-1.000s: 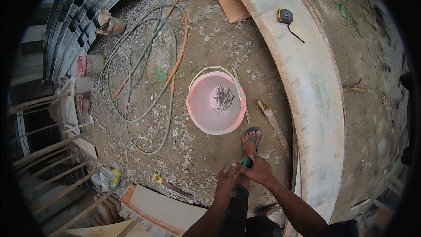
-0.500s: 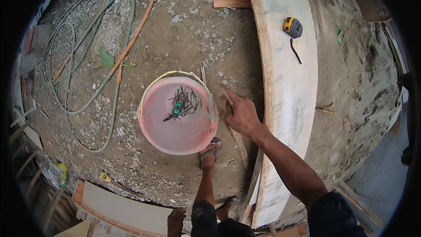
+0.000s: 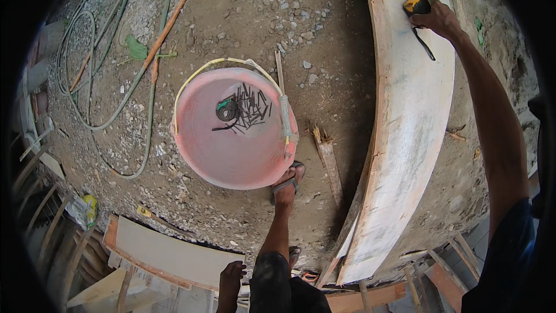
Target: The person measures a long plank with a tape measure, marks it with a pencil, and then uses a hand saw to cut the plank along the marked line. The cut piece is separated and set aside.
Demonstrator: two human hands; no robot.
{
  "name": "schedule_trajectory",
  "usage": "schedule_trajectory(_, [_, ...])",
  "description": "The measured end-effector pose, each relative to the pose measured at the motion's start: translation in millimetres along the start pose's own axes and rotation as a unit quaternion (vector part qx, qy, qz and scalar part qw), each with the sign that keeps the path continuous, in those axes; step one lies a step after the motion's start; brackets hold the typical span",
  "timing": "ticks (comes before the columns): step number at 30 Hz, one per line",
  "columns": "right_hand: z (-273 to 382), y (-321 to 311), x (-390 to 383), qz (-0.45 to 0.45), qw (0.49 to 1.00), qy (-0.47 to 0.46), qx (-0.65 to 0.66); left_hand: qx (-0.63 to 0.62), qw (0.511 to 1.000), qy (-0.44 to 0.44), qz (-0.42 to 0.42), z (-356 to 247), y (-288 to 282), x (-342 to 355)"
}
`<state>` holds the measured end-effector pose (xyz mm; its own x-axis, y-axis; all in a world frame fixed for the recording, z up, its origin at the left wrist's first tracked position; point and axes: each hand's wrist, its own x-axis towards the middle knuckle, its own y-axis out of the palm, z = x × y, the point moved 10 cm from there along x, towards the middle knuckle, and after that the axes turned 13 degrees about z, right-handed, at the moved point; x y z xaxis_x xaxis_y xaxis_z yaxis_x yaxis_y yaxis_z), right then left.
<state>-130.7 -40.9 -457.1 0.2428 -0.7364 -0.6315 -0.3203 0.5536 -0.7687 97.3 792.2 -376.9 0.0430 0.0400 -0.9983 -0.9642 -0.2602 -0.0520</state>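
Yellow and black, a tape measure [image 3: 414, 4] sits in our right hand [image 3: 439, 21] at the upper right of the frame, fingers clamped on its case above a long, pale wooden panel [image 3: 408, 116]. Our left hand [image 3: 233, 275] hangs at the lower edge, fingers loosely curled; whether they touch one another, we cannot tell. Between panel and pink bucket [image 3: 220, 162] lies a splintered wood offcut [image 3: 330, 168]; our sandaled foot [image 3: 285, 188] is at the bucket's lower rim. Inside are dark nails [image 3: 252, 107] and a green-and-black tape measure [image 3: 227, 110]. Green-and-orange hose [image 3: 174, 19] loops across the upper left; a yellow-handled saw [image 3: 145, 211] lies lower left. Half a second ago, our right hand was beside the bucket and the yellow tape measure lay untouched; one second ago, both our hands were at the green one.
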Motion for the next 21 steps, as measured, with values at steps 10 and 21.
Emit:
schedule_trajectory(10, [160, 147, -261, 0.186, 0.699, -0.094, 0.684, 0.048, 0.99, 0.131, -0.001, -132, 16, -2])
schedule_trajectory(21, [394, 327, -309, 0.268, 0.35, 0.346, 0.828, 0.436, 0.871, 0.224, 0.001, -120, 74, -35])
